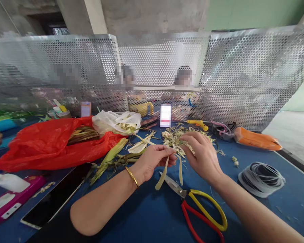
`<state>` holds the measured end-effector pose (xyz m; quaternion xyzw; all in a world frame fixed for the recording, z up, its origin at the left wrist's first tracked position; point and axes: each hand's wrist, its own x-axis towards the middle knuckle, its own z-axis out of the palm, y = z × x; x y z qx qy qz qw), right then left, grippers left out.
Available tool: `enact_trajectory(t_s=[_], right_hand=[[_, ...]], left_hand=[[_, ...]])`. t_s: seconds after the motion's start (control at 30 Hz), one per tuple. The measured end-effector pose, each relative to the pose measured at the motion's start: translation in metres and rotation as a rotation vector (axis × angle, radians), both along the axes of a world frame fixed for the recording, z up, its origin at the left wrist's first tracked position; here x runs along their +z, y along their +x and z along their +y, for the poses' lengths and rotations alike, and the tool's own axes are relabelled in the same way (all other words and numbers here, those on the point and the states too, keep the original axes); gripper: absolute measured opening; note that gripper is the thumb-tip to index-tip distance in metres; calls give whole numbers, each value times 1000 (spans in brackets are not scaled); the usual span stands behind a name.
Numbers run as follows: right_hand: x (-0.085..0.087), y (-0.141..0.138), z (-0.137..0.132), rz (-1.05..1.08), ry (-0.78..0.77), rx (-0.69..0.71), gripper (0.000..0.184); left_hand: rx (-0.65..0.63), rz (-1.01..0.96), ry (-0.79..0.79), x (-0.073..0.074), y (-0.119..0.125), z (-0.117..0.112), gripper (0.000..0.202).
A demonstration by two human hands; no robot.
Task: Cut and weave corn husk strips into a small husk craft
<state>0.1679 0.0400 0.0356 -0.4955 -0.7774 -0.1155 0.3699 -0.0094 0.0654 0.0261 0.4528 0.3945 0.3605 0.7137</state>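
My left hand (160, 158), a gold bangle on its wrist, is closed in a pinch on pale strips of corn husk (162, 173) that hang down from the fingers. My right hand (201, 152) is just to the right, fingers curved and apart, with nothing visible in them. Behind and partly under it spreads a heap of small dried husk pieces (173, 136). On the blue table (142, 216), scissors (182, 193) with one red and one yellow handle lie partly open below the hands. Larger husk leaves (111, 155) lie left of my left hand.
A red plastic bag (43, 145) of husks and a white bag (111, 121) are on the left. Nearer lie a dark tablet (58, 195) and a magenta power strip (17, 199). Right: a wire coil (261, 179), orange packet (258, 139), yellow glue gun (199, 124). A perforated metal screen (162, 54) stands behind.
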Motion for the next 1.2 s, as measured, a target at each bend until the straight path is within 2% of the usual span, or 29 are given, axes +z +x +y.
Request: enact_trajectory(t_s=[0.07,0.2,0.27,0.43,0.53,0.73,0.83,0.93,1.0,1.03,1.1,1.2], right_hand=[[3,0,-1,18,-44,8,17],[1,-4,0,103,-399,125,28],[-3,-7,1,174,-521,155,32],[-6,-11,-2,197,-638,188,31],[-5,-11,-4,149,-672,211,30],[-5,-5,-1,92,-732,203,24],[-1,-1,-1,61,-728,186,27],[10,4,-3,173,-513,47,29],[15,6,-3,251,-341,-37,28],[16,6,-2,263,-309,-42,28],[14,4,0,262,-374,21,33],[5,-3,2,354,-598,161,42]], left_hand=[[42,-28,-8,1,0,2,17],[88,-59,-22,2,0,4,13],[111,-49,-19,1,0,4,10],[128,27,80,-3,3,4,11],[134,52,125,-4,3,3,11],[126,10,14,-1,2,5,17],[123,-27,24,-1,2,5,13],[66,-17,80,-2,3,2,9],[-25,19,123,-2,4,-1,9],[-70,44,143,-2,5,-3,11],[-135,97,169,-2,6,-7,13],[-182,163,195,-3,7,-12,13]])
